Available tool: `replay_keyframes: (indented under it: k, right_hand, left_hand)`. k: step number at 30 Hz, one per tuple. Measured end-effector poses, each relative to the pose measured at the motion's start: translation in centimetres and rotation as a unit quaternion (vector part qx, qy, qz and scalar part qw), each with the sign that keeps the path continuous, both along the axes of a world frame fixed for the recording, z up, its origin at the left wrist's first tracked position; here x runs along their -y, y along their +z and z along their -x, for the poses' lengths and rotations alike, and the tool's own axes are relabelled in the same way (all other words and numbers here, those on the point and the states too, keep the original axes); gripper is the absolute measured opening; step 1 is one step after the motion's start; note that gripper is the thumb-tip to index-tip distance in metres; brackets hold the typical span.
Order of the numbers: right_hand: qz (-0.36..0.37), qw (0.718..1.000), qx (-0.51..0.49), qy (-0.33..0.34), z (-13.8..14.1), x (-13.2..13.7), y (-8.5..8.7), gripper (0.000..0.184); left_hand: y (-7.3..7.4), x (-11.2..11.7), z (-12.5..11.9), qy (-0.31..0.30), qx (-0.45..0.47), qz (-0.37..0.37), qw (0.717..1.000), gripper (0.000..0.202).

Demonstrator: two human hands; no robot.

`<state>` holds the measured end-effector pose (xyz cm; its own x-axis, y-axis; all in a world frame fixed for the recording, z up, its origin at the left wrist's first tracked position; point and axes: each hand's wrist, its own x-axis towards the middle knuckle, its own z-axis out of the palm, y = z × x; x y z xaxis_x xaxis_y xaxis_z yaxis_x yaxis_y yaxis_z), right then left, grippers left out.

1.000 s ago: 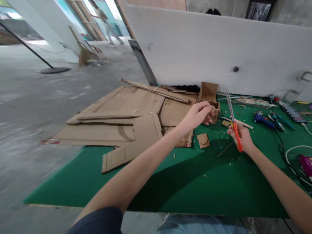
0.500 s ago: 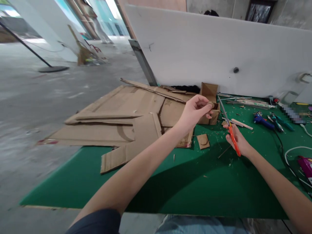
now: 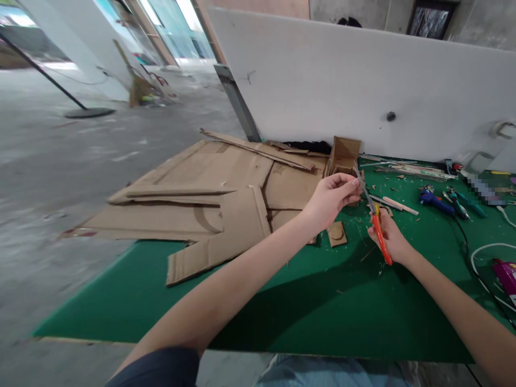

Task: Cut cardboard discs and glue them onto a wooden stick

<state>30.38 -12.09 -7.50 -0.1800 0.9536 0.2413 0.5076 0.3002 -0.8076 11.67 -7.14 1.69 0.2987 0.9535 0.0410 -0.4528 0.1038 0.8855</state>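
Fingers of the left hand (image 3: 331,199) are pinched together on a small cardboard piece, which is too hidden to make out clearly beside the scissors' blades. The right hand (image 3: 389,234) has its fingers wrapped around the orange handles of the scissors (image 3: 379,236), whose blades point to the far left, just beside the left fingertips. An open cardboard box (image 3: 346,150) stands just beyond the left hand. Nearer, on the green counter (image 3: 105,301), lies a cardboard square (image 3: 337,234); large cardboard sheets (image 3: 242,212) spread left, and a blue glue gun (image 3: 435,200) lies right.
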Motion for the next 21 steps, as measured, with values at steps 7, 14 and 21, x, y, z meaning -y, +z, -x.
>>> replay_keyframes:
  k: [7,14,21]
  right_hand:
    - [0.030,0.999,-0.014,0.003,0.24,0.28,0.82,0.040]
    - [0.012,1.000,0.002,-0.004,0.04,0.12,0.23,0.038]
    - [0.023,1.000,0.015,0.008,-0.17,0.16,0.62,0.034]
  left_hand:
    - [-0.62,0.07,-0.16,-0.004,-0.008,-0.009,1.000,0.021]
    - [-0.99,0.23,-0.54,-0.002,-0.009,-0.027,1.000,0.022]
    - [-1.05,0.45,-0.65,0.000,-0.013,-0.053,0.999,0.026]
